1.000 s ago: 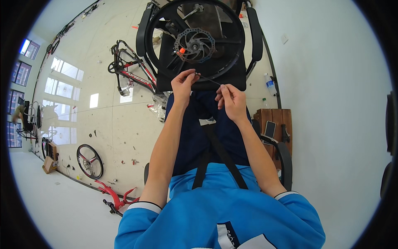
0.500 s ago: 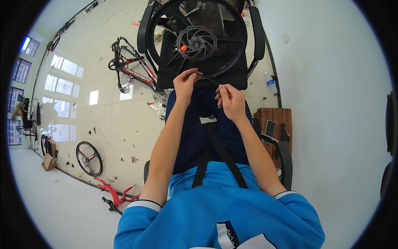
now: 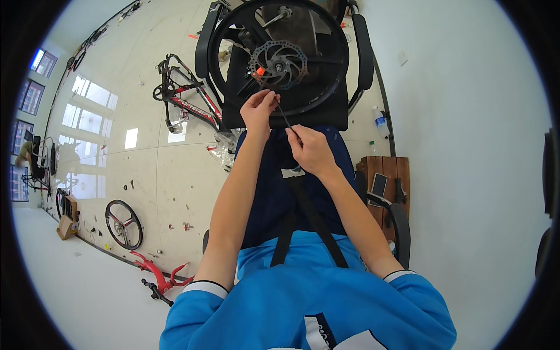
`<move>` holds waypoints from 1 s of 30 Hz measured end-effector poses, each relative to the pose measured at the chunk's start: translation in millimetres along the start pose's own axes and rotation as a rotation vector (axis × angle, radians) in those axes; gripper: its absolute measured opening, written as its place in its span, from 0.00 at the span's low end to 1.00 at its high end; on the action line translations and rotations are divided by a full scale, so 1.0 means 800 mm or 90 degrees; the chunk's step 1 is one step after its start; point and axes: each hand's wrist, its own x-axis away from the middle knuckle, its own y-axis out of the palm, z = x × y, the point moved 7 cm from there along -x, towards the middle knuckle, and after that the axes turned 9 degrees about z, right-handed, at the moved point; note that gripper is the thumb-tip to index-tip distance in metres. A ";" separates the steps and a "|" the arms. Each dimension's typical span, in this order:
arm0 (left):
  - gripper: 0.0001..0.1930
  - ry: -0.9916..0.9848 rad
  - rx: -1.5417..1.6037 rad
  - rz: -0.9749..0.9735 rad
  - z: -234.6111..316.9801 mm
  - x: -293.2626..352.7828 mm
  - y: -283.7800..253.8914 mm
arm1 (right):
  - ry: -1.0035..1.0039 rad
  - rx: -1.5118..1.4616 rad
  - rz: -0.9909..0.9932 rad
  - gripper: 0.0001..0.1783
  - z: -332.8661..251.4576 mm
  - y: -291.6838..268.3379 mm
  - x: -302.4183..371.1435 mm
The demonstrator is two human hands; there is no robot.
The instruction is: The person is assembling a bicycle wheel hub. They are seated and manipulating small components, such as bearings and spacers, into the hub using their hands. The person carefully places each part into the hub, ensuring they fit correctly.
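Note:
My right hand (image 3: 312, 150) is closed around a thin dark rod (image 3: 284, 115), perhaps a hex key, its far end pointing up and left to my left fingertips. The fingers of my left hand (image 3: 259, 111) are pinched at that end; anything small between them is too tiny to make out. Just beyond both hands, a black spoked wheel (image 3: 317, 104) lies flat on a black office chair (image 3: 340, 119). At its hub sits a slotted metal brake disc (image 3: 298, 60), with an orange-red piece (image 3: 260, 71) beside it.
A black-and-red bicycle frame (image 3: 195, 109) lies on the floor to the left. Further back left are a three-spoke wheel (image 3: 137, 233) and a red frame part (image 3: 156, 273). On the right, a wooden crate (image 3: 373, 166) carries a phone (image 3: 379, 184); a bottle (image 3: 381, 125) stands beyond.
My right hand has moved left and slightly down, turning the rod steeper. My left hand has shifted slightly up and left, still pinching.

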 end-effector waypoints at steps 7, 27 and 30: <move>0.09 -0.188 0.113 0.044 -0.017 -0.047 0.027 | -0.044 0.007 0.014 0.10 0.004 0.024 -0.023; 0.04 -0.330 0.214 0.053 -0.058 -0.092 0.041 | -0.020 0.041 -0.042 0.12 0.036 0.041 -0.055; 0.04 -0.332 0.205 0.070 -0.057 -0.096 0.045 | -0.017 0.058 -0.044 0.13 0.037 0.039 -0.058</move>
